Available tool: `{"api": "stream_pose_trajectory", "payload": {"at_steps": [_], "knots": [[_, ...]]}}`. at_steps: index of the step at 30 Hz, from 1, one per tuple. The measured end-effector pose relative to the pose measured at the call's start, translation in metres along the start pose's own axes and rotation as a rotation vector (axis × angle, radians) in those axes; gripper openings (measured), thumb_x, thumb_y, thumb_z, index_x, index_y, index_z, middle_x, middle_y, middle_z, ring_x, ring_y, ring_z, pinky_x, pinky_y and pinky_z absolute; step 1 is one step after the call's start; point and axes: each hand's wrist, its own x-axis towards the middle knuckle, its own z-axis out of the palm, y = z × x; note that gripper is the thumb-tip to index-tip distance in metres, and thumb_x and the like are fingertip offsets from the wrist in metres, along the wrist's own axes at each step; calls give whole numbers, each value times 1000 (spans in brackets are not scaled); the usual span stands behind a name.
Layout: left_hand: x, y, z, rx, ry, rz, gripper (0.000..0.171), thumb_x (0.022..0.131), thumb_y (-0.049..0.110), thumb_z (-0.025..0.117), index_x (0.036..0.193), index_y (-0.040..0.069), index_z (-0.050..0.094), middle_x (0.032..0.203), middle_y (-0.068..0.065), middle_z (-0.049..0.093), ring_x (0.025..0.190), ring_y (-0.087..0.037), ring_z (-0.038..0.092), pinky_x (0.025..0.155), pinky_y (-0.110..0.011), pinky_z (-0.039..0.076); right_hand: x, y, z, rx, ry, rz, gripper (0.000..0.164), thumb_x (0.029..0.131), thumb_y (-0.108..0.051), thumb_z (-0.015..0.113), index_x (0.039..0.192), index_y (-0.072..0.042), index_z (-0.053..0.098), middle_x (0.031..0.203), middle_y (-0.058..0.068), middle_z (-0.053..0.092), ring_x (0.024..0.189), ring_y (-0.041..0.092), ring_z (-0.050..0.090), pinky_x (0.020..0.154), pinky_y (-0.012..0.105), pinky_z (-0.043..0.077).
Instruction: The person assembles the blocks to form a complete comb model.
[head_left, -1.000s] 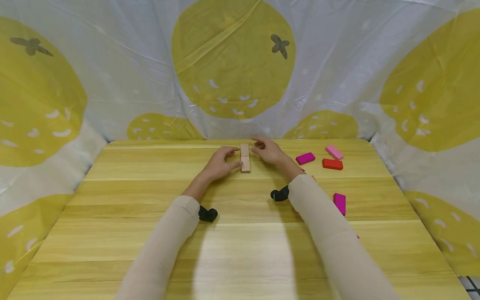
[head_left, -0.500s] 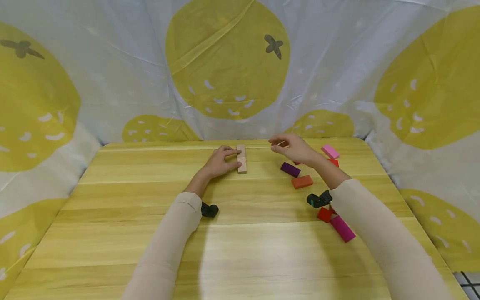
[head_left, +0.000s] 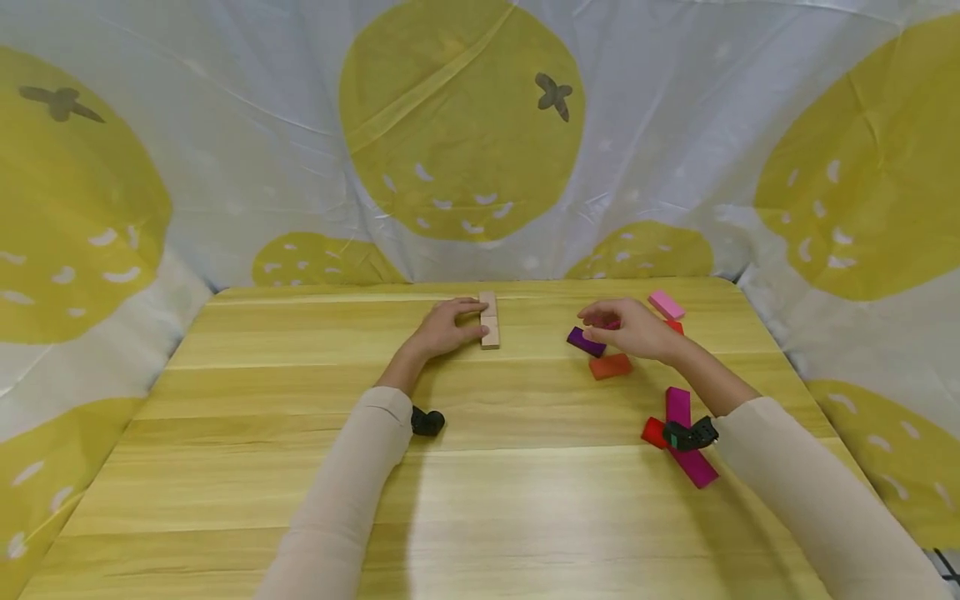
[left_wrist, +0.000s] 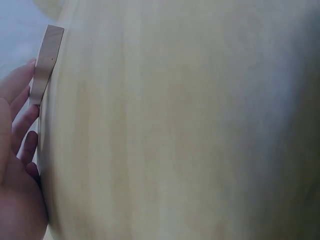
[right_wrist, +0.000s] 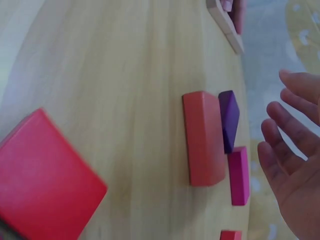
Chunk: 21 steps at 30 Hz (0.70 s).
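Two plain wooden blocks (head_left: 489, 331) lie end to end in a line near the far edge of the table. My left hand (head_left: 444, 327) is at their left side, its thumb and fingertips touching them. In the left wrist view, the fingers lie along the side of the wooden blocks (left_wrist: 49, 56). My right hand (head_left: 633, 327) hovers over a purple block (head_left: 583, 340), fingers loosely bent and holding nothing. Partly hidden behind that hand is a magenta block (right_wrist: 239, 176). An orange block (head_left: 611, 367) lies just nearer than the purple one.
Further right are a pink block (head_left: 666, 304) and a partly covered red block (head_left: 674, 327). Nearer me, magenta blocks (head_left: 694, 468) and a red block (head_left: 654, 432) lie under the right wrist camera (head_left: 690, 434). A patterned cloth (head_left: 465, 125) hangs behind the table.
My right hand has left the wooden blocks and moved right, then lower, over the purple block. My left hand has closed in until it touches the wooden blocks.
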Motion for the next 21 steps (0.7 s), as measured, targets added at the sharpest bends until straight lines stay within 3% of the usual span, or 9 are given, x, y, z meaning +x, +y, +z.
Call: {"api": "stream_pose_trajectory", "payload": {"at_steps": [10, 16, 21], "knots": [[-1, 2, -1, -4, 1, -10, 56, 101, 33, 69, 151, 12, 56, 159, -14, 44, 148, -37, 33, 121, -52, 21, -25, 14, -5, 16, -45, 18, 34, 99, -10, 71, 129, 5, 68, 119, 16, 70, 107, 32, 65, 94, 48, 55], [-1, 2, -3, -28, 6, -24, 56, 100, 34, 70, 151, 14, 56, 159, -13, 44, 149, -36, 32, 121, -53, 22, -37, 26, 1, -49, -59, -5, 29, 95, -13, 77, 122, -3, 73, 115, 7, 71, 108, 31, 65, 95, 52, 53], [-1, 0, -1, -23, 0, -21, 57, 101, 34, 70, 151, 13, 56, 159, -13, 44, 148, -36, 32, 121, -52, 22, -43, 36, 9, -65, -86, -14, 28, 92, -15, 81, 118, -9, 74, 112, 1, 68, 100, 25, 59, 88, 43, 50]]}}
